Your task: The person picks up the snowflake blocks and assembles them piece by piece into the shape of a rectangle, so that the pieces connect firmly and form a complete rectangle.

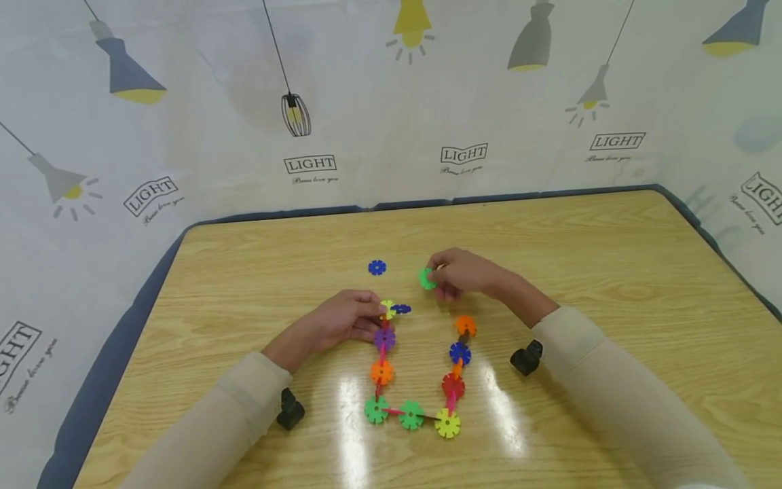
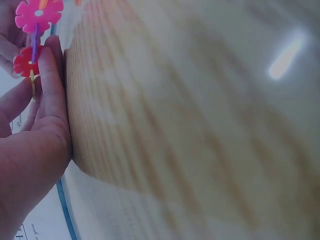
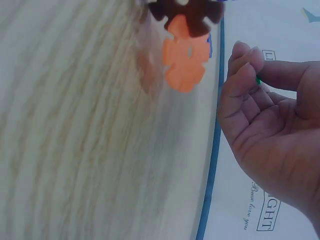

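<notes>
A chain of interlocked plastic snowflake discs lies on the table in a U shape, with a green disc [image 1: 411, 415] in its lower row and an orange disc [image 1: 466, 326] topping its right side. At the upper left end, my left hand [image 1: 348, 319] pinches a yellow disc [image 1: 387, 310], which has a dark blue disc [image 1: 401, 309] slotted into its right side. My right hand [image 1: 461, 272] holds a loose green disc [image 1: 426, 278] between thumb and fingers, above the gap between the two sides. In the right wrist view the fingers hide most of this green disc.
A single blue disc [image 1: 377, 267] lies beyond the chain on the wooden table [image 1: 244, 272]. Behind the table's far edge hangs a pale cloth [image 1: 379, 122] printed with lamps. Black wrist cameras [image 1: 527, 358] sit under both cuffs.
</notes>
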`<state>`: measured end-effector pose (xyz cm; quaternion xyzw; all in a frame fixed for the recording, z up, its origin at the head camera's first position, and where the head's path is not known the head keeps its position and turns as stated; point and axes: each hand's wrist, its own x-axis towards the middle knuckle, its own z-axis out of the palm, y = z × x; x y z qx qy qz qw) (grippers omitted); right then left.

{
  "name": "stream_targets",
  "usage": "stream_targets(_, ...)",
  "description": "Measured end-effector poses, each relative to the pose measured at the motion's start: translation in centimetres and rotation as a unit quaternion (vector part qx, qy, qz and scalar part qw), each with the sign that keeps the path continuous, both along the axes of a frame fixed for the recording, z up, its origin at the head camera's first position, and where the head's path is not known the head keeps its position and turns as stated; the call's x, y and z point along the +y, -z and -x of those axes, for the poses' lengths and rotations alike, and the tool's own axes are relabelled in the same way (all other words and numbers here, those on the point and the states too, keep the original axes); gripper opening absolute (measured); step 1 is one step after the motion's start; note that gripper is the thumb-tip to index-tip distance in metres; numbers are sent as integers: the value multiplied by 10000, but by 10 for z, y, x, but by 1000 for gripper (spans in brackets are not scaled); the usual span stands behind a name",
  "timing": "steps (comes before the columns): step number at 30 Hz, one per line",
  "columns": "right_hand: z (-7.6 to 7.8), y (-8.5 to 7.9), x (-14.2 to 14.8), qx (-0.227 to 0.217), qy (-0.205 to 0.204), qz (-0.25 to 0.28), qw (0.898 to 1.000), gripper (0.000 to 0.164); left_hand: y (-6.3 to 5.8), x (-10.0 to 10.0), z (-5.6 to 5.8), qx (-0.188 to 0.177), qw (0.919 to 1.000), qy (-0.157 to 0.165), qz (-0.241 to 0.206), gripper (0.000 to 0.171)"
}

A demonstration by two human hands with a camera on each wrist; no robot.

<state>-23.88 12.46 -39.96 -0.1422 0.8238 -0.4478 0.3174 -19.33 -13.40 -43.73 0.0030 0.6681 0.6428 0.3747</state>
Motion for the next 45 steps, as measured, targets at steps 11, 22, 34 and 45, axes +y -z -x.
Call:
stream_targets(11, -24, -5, -6, -393, -153, 147, 9990, 18, -2, -1, -3, -113, 9996, -52, -237, 4)
stream_targets(22, -32, 1, -17, -566, -193, 87, 9982, 17, 0, -3, -1, -152, 9995, -53, -286, 7)
stream_targets(34, -33, 6, -29, -1252, 265, 542, 9903, 13, 2, -3, 1, -150, 9996, -157, -186, 5)
stream_targets(45, -37, 1, -35, -1350, 427, 454, 9889, 14, 2, -2, 1, -134, 9997, -101, -192, 4)
